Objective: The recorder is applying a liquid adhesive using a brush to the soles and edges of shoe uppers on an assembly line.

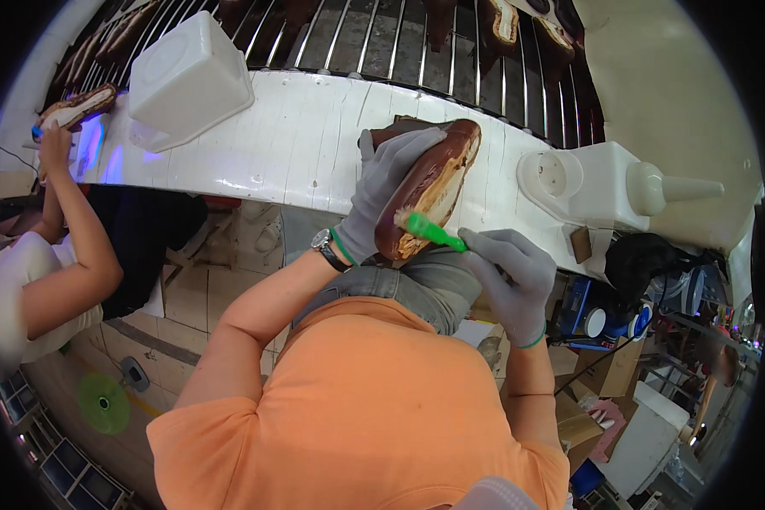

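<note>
Two gloved hands are yours, both occupied: your left hand (391, 177) grips one brown shoe (438, 183) round its upper, while your right hand (518, 270) pinches one green brush (435, 232) by the handle, bristles at the pale underside near the low end. The shoe is in front of you, over the near edge of the white surface (302, 127). Its long axis slants from upper right to lower left, underside turned to your right; which end is the toe cannot be told. One white tub (191, 76) stands at left, one white bottle (603, 161) at right. At least two more shoes (503, 21) show on one barred rack (366, 38). One co-worker (76, 229) sits left.
</note>
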